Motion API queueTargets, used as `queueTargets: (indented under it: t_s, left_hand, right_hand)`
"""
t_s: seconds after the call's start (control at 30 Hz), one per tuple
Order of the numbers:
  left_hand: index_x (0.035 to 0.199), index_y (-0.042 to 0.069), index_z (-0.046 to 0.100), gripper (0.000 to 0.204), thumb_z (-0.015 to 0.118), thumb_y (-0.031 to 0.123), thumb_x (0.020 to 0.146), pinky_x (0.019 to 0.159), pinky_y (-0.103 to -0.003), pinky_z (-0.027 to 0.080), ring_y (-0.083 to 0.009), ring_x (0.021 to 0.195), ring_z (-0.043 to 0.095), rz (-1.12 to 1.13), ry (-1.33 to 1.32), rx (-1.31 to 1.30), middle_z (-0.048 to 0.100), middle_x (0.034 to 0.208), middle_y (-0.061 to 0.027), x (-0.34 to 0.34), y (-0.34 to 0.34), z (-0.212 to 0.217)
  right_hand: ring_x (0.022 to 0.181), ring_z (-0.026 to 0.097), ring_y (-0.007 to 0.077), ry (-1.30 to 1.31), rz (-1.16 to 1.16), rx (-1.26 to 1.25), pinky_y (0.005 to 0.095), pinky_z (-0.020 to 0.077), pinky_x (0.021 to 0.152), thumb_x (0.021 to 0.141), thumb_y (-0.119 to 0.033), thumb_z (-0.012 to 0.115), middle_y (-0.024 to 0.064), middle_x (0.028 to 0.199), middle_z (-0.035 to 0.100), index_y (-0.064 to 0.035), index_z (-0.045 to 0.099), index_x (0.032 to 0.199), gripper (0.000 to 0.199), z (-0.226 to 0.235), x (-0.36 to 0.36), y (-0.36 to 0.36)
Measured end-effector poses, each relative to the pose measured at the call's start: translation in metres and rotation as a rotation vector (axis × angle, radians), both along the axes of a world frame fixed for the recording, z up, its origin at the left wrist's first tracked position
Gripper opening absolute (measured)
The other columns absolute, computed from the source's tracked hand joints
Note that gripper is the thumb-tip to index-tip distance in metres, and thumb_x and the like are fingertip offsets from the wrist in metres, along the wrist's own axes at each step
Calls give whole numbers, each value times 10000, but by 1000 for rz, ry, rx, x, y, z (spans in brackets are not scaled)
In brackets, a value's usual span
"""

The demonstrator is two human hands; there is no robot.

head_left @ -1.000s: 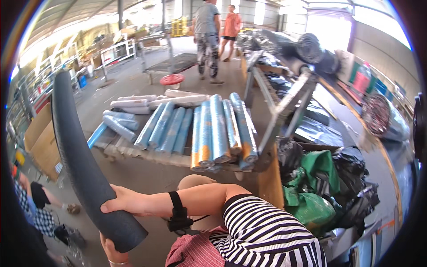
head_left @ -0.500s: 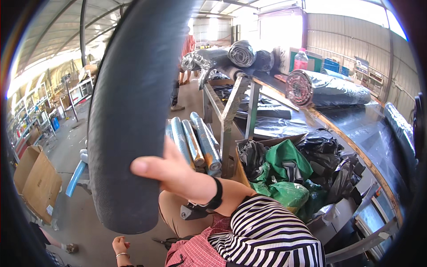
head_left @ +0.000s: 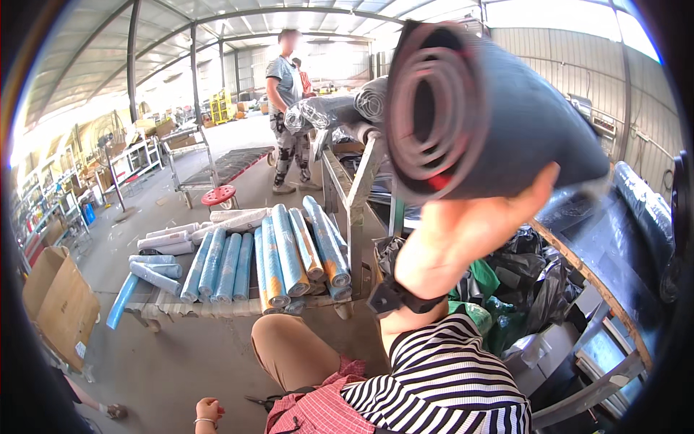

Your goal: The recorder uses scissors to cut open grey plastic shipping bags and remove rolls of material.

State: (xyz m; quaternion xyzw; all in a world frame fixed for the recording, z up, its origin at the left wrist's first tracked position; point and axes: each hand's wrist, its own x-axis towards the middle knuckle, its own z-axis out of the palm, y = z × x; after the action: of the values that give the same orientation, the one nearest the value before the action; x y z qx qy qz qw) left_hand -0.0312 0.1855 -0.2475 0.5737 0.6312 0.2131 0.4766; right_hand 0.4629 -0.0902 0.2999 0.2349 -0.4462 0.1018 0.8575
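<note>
A thick rolled dark mat is raised above the bench on my right, tilted, with its spiral end turned toward me. Pale-edged layers and a red patch show in that end. My right hand grips the mat from below; its thumb side shows, and the other fingers are partly hidden under the roll. A black band circles that wrist. Low at the left, my left hand hangs beside my lap with curled fingers and nothing visible in them. Scissor-like dark tips stick out near the pink checked apron.
Several blue wrapped rolls lie on a low rack ahead. Black and green plastic bags fill a box under the bench's wooden edge. A cardboard box stands left. Beyond are a red stool and a standing person.
The rolled mat has swung from upright in front of me to the right, over the bench, carried by my right hand. The rack of blue rolls and the standing person are now uncovered.
</note>
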Motion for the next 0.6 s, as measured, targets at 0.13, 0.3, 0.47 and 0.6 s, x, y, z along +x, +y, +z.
queueTargets:
  t_s: [0.13,0.3,0.47,0.6]
  left_hand:
    - [1110,-38,628,248,512,44,907,531,-376,581,-271,646,709,-47,55,-65,694,786,-162,8,-14,19]
    - [1060,-19,688,258,596,155,895,634,-332,561,-194,693,711,-157,206,16,730,769,-108,14,-29,40]
    - [1070,-15,690,267,603,162,890,712,-331,558,-206,741,706,-148,267,12,735,799,-107,12,-48,62]
    - [1085,-21,687,282,611,162,885,729,-333,553,-203,766,700,-126,269,-46,733,821,-116,14,-57,68]
  right_hand:
    - [1426,311,396,-131,172,173,654,204,1167,826,-574,672,191,1521,378,-58,348,1492,903,-22,1,-9]
    - [1443,271,383,-159,186,81,669,216,1152,854,-522,666,178,1539,348,-68,362,1489,837,-49,-9,-4]
    - [1460,230,369,-195,119,-10,684,228,1138,883,-471,659,166,1557,318,-78,377,1485,773,-61,5,1]
    - [1474,198,359,-261,99,-35,697,237,1126,906,-430,654,155,1572,293,-86,388,1483,722,-68,5,13]
